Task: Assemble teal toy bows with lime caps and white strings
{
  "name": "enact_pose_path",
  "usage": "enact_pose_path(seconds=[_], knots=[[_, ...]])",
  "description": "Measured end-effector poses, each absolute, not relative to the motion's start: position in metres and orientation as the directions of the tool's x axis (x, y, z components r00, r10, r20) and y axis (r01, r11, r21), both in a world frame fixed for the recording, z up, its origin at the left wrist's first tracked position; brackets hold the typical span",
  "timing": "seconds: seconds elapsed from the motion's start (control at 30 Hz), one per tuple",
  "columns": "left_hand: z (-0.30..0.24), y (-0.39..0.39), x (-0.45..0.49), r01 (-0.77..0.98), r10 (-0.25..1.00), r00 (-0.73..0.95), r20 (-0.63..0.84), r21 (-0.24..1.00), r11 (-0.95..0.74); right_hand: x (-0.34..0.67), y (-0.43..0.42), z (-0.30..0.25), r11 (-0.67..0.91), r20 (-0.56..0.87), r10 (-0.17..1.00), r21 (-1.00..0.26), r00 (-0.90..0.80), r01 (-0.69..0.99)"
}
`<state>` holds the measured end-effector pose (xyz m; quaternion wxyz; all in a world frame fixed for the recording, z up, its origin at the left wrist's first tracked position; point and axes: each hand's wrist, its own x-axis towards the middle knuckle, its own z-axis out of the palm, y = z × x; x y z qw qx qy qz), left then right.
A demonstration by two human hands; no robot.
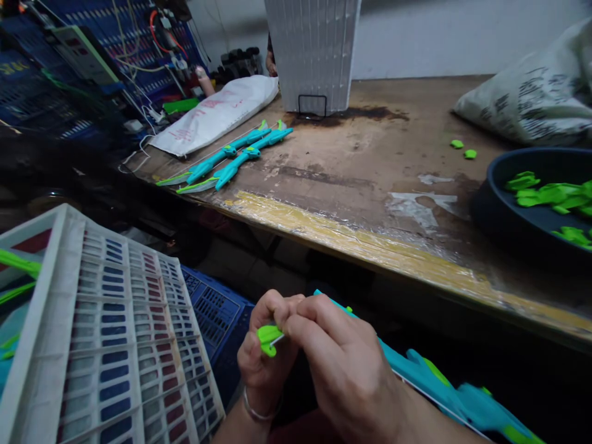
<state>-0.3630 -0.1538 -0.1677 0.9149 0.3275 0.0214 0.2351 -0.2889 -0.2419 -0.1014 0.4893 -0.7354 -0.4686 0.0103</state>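
Below the table edge, both my hands meet on a teal toy bow [435, 382] that runs from my fingers down to the lower right. My left hand [263, 361] is closed round the bow's end, beside a bright green tip piece [268, 338]. My right hand [342, 364] lies over the bow, its fingers pinching at the same green piece. Two more teal bows [231, 161] with green tips lie side by side on the worn wooden table [351, 179], far from my hands.
A white lattice crate [106, 333] stands at my left, a blue crate [217, 314] beyond it. A dark bowl [490, 209] of green parts [555, 197] sits at the right, two loose green bits [463, 149] near it. A white basket [314, 52] and sacks lie further back.
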Motion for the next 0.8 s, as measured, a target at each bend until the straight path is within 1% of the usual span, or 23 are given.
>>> enact_pose_path(seconds=[0.13, 0.27, 0.4, 0.57, 0.7, 0.73, 0.8], knots=[[-0.168, -0.153, -0.367, -0.39, 0.413, 0.905, 0.1, 0.582, 0.714, -0.292, -0.243, -0.103, -0.081, 0.44, 0.713, -0.722, 0.546, 0.687], [-0.17, -0.152, -0.368, -0.393, 0.422, 0.901, 0.101, 0.602, 0.695, -0.293, -0.245, -0.102, -0.076, 0.4, 0.747, -0.742, 0.531, 0.666], [-0.167, -0.152, -0.369, -0.393, 0.416, 0.903, 0.108, 0.597, 0.699, -0.293, -0.244, -0.1, -0.082, 0.387, 0.758, -0.742, 0.525, 0.665], [-0.166, -0.151, -0.372, -0.406, 0.414, 0.901, 0.127, 0.582, 0.705, -0.291, -0.243, -0.095, -0.042, 0.44, 0.774, -0.682, 0.456, 0.73], [-0.169, -0.151, -0.375, -0.412, 0.418, 0.9, 0.126, 0.561, 0.718, -0.293, -0.242, -0.094, -0.027, 0.436, 0.776, -0.698, 0.455, 0.716], [-0.169, -0.151, -0.376, -0.405, 0.416, 0.902, 0.117, 0.563, 0.721, -0.294, -0.242, -0.094, -0.028, 0.426, 0.779, -0.71, 0.46, 0.704], [-0.169, -0.152, -0.378, -0.381, 0.432, 0.899, 0.067, 0.607, 0.698, -0.297, -0.241, -0.094, -0.025, 0.403, 0.798, -0.72, 0.448, 0.694]])
